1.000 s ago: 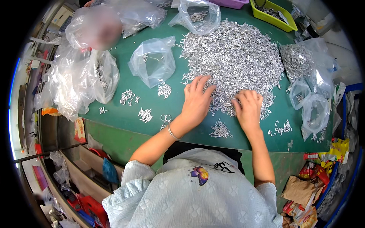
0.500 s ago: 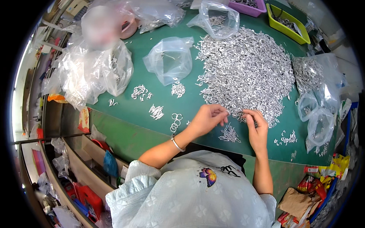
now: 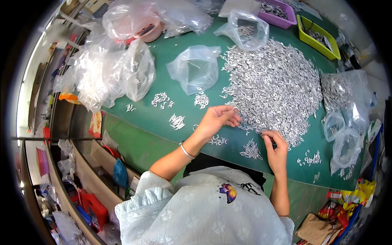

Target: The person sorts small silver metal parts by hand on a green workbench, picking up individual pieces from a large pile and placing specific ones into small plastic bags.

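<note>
A large heap of small silvery metal pieces (image 3: 277, 85) covers the right half of the green table (image 3: 159, 116). At its near left edge is my left hand (image 3: 220, 119), fingers curled and thumb pressed in. A small metal piece (image 3: 235, 110) shows at its fingertips. My right hand (image 3: 277, 150) is at the heap's near edge, thumb and forefinger close together; whatever is between them is too small to tell. Between my hands lie a little pile of thin metal pins (image 3: 250, 150) and some loose pieces (image 3: 218, 140). A metal ring (image 3: 195, 127) shows beside my left wrist.
Small sorted piles (image 3: 162, 100) lie to the left, near an open clear bag (image 3: 194, 67). Crumpled plastic bags (image 3: 98, 73) fill the far left. A purple tray (image 3: 281, 20) and a yellow-green tray (image 3: 326, 51) stand at the far right; filled bags (image 3: 347, 106) line the right edge.
The view has shifted, so the table sits lower and farther right. My left hand has moved left and away across the table, uncovering loose pieces; its forearm now covers most of the rings.
</note>
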Available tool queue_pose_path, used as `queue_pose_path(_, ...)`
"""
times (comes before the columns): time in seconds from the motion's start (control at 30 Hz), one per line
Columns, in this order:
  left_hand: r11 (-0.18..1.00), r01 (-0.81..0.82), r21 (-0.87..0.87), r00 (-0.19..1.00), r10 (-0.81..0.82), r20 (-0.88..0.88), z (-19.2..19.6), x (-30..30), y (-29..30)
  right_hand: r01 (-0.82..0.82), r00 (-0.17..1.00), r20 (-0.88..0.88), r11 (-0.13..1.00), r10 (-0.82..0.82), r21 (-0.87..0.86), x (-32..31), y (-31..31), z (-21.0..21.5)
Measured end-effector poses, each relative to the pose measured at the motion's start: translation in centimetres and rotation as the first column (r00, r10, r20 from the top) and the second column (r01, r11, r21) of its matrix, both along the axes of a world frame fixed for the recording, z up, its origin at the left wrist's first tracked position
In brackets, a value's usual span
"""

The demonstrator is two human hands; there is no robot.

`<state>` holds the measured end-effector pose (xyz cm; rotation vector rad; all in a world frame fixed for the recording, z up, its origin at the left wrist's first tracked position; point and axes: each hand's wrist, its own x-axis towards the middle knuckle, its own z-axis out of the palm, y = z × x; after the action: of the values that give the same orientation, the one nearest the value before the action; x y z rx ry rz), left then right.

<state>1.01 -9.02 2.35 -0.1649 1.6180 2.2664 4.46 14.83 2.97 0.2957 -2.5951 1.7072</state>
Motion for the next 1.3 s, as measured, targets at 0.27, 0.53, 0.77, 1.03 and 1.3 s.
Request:
queue_pose_path(0.27, 0.976, 0.134, -0.17, 0.986, -0.148, -0.074, 1.2, 1.4, 1.1, -0.009, 1.0, -0.019, 1.0, 0.009, -0.009, 0.6, -1.2, -0.1)
queue_pose_path(0.53, 0.929, 0.189, -0.318, 0.971, -0.226, -0.083, 3.0, 2.1, 0.4, -0.077, 0.994, -0.081, 0.995, 0.072, -0.065, 0.4, -2.0, 0.4)
queue_pose_path(0.77, 0.926, 0.341, -0.164, 0.93, -0.358, -0.085, 1.8, 2.3, 4.1, -0.063, 0.984, -0.167, 0.998, 0.058, -0.026, 0.4, -0.6, 2.0)
queue_pose_path(1.03, 0.948, 0.241, -0.208, 0.949, -0.275, -0.154, 2.4, 2.7, 4.5, 0.673, 0.49, -0.611, 0.716, -0.622, -0.189, -10.2, 13.8, 11.8)
queue_pose_path(1.3, 0.933, 0.242, -0.267, 0.944, -0.291, -0.159, 2.2, 2.3, 3.4, 0.819, 0.433, -0.78, 0.559, -0.453, 0.129, -17.6, 22.3, 12.3)
